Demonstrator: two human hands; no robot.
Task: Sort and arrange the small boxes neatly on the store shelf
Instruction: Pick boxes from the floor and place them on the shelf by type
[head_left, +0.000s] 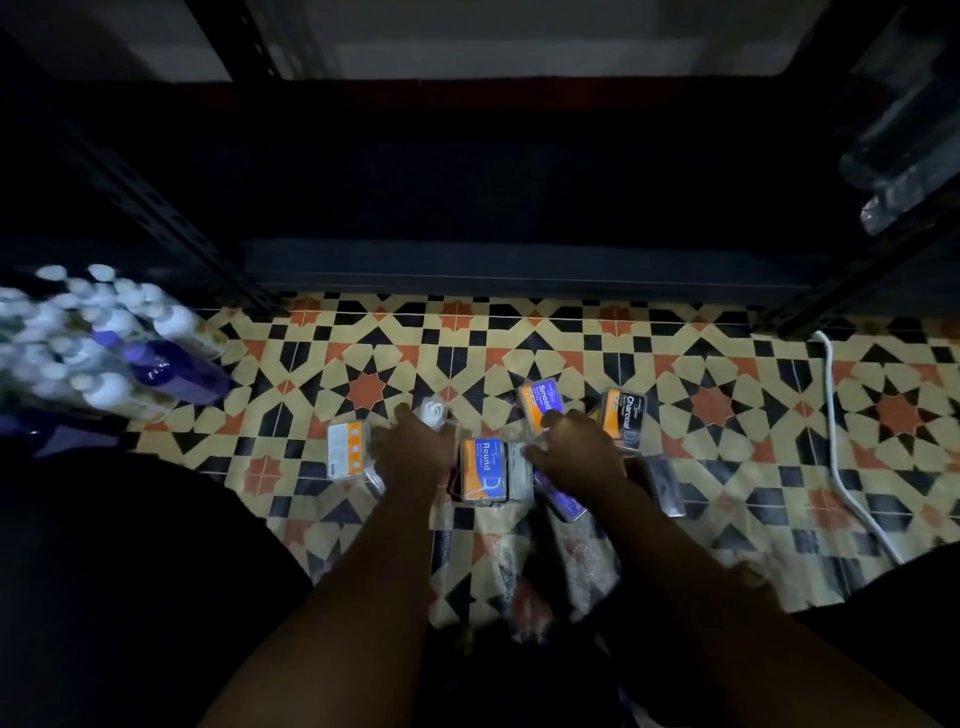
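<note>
Several small boxes lie on the patterned tile floor in front of a dark shelf (519, 260). The "Round" box (484, 469) lies between my hands. A "Smooth" box (542, 405) and a "Charcoal" box (623, 417) lie beyond my right hand. A white and orange box (346, 450) lies left of my left hand. My left hand (413, 449) reaches down among them, its fingers curled by a small white object (434, 410). My right hand (574, 452) hovers over the boxes with fingers bent; what it holds is hidden. Clear plastic wrap (561, 566) lies under my forearms.
A cluster of white-capped bottles (93, 332) and a purple bottle (166, 369) stand at the left. A white cable (841, 457) runs along the floor at the right. Dark shelf posts rise on both sides. Clear plastic-wrapped items (904, 156) sit at the upper right.
</note>
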